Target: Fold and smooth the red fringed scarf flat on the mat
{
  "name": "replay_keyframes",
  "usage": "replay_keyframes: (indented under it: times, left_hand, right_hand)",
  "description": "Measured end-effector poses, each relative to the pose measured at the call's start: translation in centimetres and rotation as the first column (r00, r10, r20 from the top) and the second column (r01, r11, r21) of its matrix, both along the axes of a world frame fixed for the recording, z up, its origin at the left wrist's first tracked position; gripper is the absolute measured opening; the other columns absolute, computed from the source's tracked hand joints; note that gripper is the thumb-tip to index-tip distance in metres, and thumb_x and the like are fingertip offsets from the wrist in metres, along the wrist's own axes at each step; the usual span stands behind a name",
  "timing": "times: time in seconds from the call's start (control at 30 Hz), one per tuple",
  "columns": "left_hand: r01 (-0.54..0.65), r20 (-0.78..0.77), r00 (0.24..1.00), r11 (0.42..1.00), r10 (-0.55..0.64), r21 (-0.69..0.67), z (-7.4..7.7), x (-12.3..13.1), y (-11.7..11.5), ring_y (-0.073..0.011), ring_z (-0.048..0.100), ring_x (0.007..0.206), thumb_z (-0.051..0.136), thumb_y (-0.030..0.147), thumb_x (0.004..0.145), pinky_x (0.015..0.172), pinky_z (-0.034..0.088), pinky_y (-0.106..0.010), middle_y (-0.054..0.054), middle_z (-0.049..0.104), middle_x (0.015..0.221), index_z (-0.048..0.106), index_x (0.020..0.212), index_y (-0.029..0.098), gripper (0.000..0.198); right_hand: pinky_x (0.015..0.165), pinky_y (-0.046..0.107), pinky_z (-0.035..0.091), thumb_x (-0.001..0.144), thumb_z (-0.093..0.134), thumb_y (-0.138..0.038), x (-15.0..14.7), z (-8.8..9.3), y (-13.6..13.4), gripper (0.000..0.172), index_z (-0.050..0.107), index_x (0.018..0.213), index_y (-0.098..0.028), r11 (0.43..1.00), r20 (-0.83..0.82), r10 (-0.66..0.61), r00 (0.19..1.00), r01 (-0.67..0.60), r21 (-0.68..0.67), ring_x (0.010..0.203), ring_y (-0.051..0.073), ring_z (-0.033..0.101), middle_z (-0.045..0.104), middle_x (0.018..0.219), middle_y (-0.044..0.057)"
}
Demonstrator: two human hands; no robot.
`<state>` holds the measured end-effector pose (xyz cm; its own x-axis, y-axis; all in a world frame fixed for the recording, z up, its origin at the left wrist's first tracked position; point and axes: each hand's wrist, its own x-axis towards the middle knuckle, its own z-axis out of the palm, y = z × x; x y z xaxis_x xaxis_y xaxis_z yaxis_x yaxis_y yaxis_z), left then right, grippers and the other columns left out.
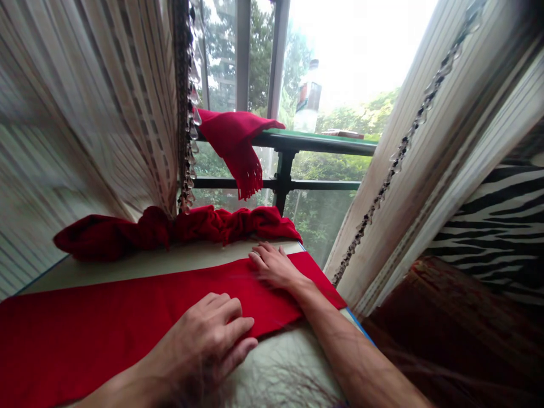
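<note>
Smoothing the red cloth (106, 323) on the table (140, 266), as I judged it.
My left hand (212, 334) and right hand (276, 266) lay flat with fingers spread on the cloth, in the lower middle of the frame, gripping nothing. The next move called for pinching its near edge.
</note>
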<state>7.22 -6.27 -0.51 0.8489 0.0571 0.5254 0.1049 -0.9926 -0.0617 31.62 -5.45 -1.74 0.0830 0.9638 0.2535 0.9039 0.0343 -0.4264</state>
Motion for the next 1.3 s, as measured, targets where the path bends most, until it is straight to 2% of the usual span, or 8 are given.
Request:
replay_keyframes:
  times: [0.1,0.23,0.47,0.83,1.0,1.13,1.23,1.3]
  left_hand:
    - [-0.100,-0.105,0.991,0.984,0.084,-0.150,1.1,1.2,0.8,-0.0274,0.062,0.120,0.046,0.031,0.106,0.101,0.051,-0.043,-0.011,0.068,0.131,0.066,0.131,0.021,0.034]
    - [-0.251,-0.352,0.924,0.933,0.151,-0.258,1.5,3.7,2.9,-0.0307,0.029,0.154,0.045,0.047,0.106,0.125,0.024,-0.053,-0.015,0.037,0.164,0.044,0.155,0.012,0.061]
    - [-0.356,-0.498,0.853,0.870,0.154,-0.341,-0.1,5.3,5.5,-0.0288,0.012,0.158,0.030,0.055,0.108,0.126,0.010,-0.057,-0.013,0.019,0.168,0.028,0.163,0.012,0.069]
    - [-0.204,-0.469,0.882,0.925,0.032,-0.320,-0.7,3.8,9.4,-0.0269,0.016,0.157,0.031,0.065,0.106,0.127,0.008,-0.049,-0.010,0.016,0.169,0.018,0.165,0.018,0.076]
    - [-0.256,-0.408,0.898,0.951,0.167,-0.174,0.4,4.0,6.5,-0.0330,0.018,0.157,0.035,0.061,0.106,0.126,0.008,-0.056,-0.016,0.023,0.167,0.031,0.161,0.010,0.075]
    - [-0.182,-0.353,0.930,0.965,0.108,-0.186,0.7,4.3,3.4,-0.0346,0.027,0.154,0.037,0.064,0.104,0.124,0.022,-0.056,-0.021,0.029,0.164,0.036,0.159,0.005,0.080]
    - [-0.188,-0.395,0.915,0.953,0.083,-0.236,-0.3,3.7,3.9,-0.0370,0.027,0.153,0.039,0.069,0.102,0.123,0.023,-0.058,-0.022,0.029,0.164,0.034,0.160,0.007,0.085]
    - [-0.184,-0.371,0.925,0.949,0.079,-0.256,-1.3,3.1,5.2,-0.0359,0.028,0.153,0.040,0.072,0.100,0.124,0.022,-0.057,-0.019,0.030,0.164,0.033,0.161,0.011,0.086]
  right_hand:
    - [0.122,0.071,0.020,0.106,0.030,-0.053,0.0,0.3,-0.1,0.052,0.055,0.141,-0.024,1.000,-0.017,-0.008,1.000,0.008,0.005,0.153,0.032,0.033,0.047,0.160,0.016]
    - [0.126,0.066,0.015,0.107,0.027,-0.051,0.0,0.7,-0.2,0.055,0.048,0.149,-0.023,1.000,-0.024,-0.002,1.000,0.003,0.009,0.158,0.029,0.023,0.038,0.166,0.013]
    - [0.125,0.067,0.019,0.107,0.026,-0.053,0.7,0.1,-0.1,0.057,0.047,0.151,-0.023,0.998,-0.017,0.025,1.000,-0.026,-0.055,0.157,0.030,0.023,0.036,0.167,0.013]
    - [0.125,0.069,0.016,0.107,0.026,-0.053,0.9,-0.2,0.0,0.055,0.047,0.150,-0.025,0.995,0.055,0.036,0.998,-0.031,-0.096,0.157,0.030,0.022,0.037,0.166,0.013]
    - [0.125,0.068,0.017,0.107,0.027,-0.046,0.5,0.6,-0.3,0.053,0.044,0.152,-0.021,0.997,0.095,0.000,0.996,0.007,-0.072,0.158,0.031,0.021,0.034,0.168,0.014]
    - [0.128,0.062,0.010,0.103,0.040,-0.029,-1.0,1.8,-2.0,0.050,0.046,0.150,-0.015,0.999,0.152,0.015,0.988,-0.009,-0.041,0.158,0.030,0.020,0.033,0.168,0.018]
    - [0.129,0.050,0.020,0.104,0.041,-0.035,-2.1,2.0,-4.1,0.051,0.046,0.151,-0.015,0.992,0.143,0.099,0.985,-0.086,-0.095,0.155,0.025,0.031,0.041,0.164,0.016]
    - [0.129,0.048,0.023,0.106,0.035,-0.045,-2.4,1.8,-5.3,0.058,0.039,0.155,-0.015,0.985,0.116,0.126,0.985,-0.110,-0.132,0.155,0.024,0.029,0.037,0.166,0.014]
